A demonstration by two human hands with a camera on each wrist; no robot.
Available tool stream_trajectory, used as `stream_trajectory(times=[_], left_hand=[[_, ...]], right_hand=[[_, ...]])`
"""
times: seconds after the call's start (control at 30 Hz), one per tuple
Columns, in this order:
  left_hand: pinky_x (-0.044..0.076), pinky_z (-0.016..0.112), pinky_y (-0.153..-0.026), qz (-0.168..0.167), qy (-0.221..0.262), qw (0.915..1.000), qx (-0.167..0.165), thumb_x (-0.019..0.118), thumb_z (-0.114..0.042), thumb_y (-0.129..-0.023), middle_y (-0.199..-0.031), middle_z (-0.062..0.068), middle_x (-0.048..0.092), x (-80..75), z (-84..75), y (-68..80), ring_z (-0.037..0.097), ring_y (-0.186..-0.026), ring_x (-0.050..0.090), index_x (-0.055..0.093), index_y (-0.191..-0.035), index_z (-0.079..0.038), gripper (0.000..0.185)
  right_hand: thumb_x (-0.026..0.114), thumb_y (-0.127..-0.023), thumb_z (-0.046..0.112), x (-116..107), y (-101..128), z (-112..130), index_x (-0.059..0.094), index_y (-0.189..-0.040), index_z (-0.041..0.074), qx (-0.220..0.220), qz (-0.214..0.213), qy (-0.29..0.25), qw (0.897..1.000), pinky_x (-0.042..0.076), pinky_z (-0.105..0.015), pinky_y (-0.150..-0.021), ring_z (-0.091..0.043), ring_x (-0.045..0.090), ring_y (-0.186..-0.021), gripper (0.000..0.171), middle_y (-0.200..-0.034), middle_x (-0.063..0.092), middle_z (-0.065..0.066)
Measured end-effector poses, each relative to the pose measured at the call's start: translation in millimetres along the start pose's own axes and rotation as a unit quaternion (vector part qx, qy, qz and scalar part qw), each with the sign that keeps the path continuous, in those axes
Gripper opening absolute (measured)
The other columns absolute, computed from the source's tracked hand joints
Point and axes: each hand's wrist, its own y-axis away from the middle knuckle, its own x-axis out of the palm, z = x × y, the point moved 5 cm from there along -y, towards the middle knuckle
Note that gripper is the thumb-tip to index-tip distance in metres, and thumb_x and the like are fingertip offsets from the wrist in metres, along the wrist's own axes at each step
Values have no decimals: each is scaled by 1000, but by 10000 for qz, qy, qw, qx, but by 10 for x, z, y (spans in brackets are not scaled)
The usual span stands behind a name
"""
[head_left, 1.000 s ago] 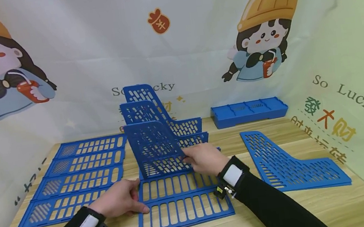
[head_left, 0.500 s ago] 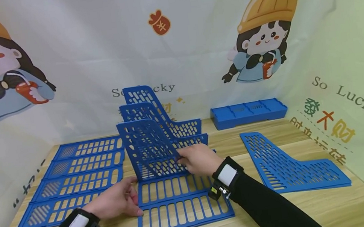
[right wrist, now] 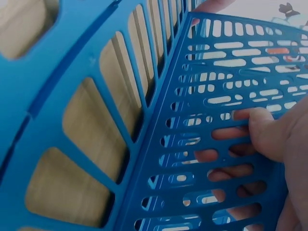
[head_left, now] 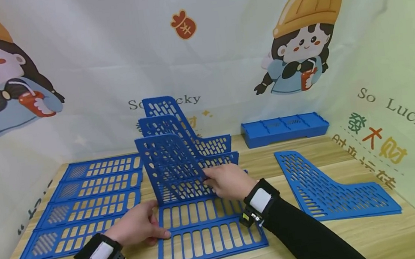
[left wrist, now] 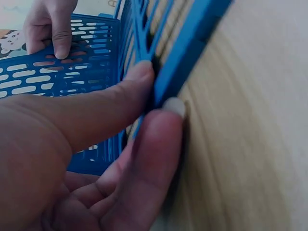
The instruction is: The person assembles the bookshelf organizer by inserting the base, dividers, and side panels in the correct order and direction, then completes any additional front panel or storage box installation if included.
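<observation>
A blue slotted base (head_left: pixel 213 256) made of joined panels lies flat on the wooden table. Three perforated blue L-shaped file dividers stand up on its far part. The nearest divider (head_left: pixel 169 168) is held by my right hand (head_left: pixel 231 181) at its lower right edge. In the right wrist view the thumb (right wrist: pixel 262 132) lies on the near face, and the other fingers show through the slots from behind. My left hand (head_left: pixel 137 225) pinches the base's left edge between thumb (left wrist: pixel 103 113) and fingers, beside the foot of that divider.
Several blue grid panels (head_left: pixel 87 229) lie joined in rows at the left. Another L-shaped divider (head_left: pixel 331 190) rests flat at the right. A long blue tray-like piece (head_left: pixel 286 137) sits at the back, against the printed cloth (head_left: pixel 222 58).
The nearest divider and my right hand have shifted slightly left. My left thumb came away from the base's edge half a second ago and is back on it now.
</observation>
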Motion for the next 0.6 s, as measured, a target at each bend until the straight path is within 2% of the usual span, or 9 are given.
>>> stream_trajectory(times=[0.17,0.23,0.33,0.5,0.53,0.6], left_hand=[[60,36,-57,192,170,9997,39,95,-20,-87,-70,8,70,38,27,-58,18,-53,68,26,-166,16,110],[62,38,-57,239,288,9993,56,94,-20,-88,-67,8,71,44,21,-84,17,-51,67,25,-167,14,110],[62,37,-55,242,358,9991,-43,93,-18,-90,-65,9,72,39,1,-117,16,-49,66,24,-169,11,108],[61,34,-53,215,356,9988,-243,90,-18,-93,-66,9,72,14,-24,-142,15,-48,66,23,-171,7,106],[60,34,-53,205,348,9988,-267,90,-18,-93,-67,9,72,9,-23,-146,15,-48,66,23,-171,6,106],[60,33,-52,193,370,9987,-308,90,-19,-93,-67,9,72,6,-15,-149,15,-48,66,23,-172,5,106]], right_hand=[[63,-114,24,27,-34,-130,59,-90,18,82,142,24,9999,35,-24,-59,-6,48,-59,25,-72,57,6],[62,-114,25,21,-57,-182,65,-94,17,162,201,62,9996,39,-26,-61,-8,54,-61,22,-74,61,4],[63,-114,25,13,-97,-240,69,-100,16,188,231,75,9995,44,-28,-64,-11,60,-66,18,-78,67,3],[62,-114,25,4,-154,-281,67,-100,15,217,223,84,9995,47,-31,-66,-15,65,-70,18,-83,69,0],[62,-114,25,-8,-157,-280,67,-102,14,234,215,29,9995,48,-33,-67,-17,66,-72,17,-85,70,-1],[63,-114,26,-39,-138,-279,69,-117,11,334,177,-246,9990,56,-36,-76,-21,73,-88,16,-101,75,-6]])
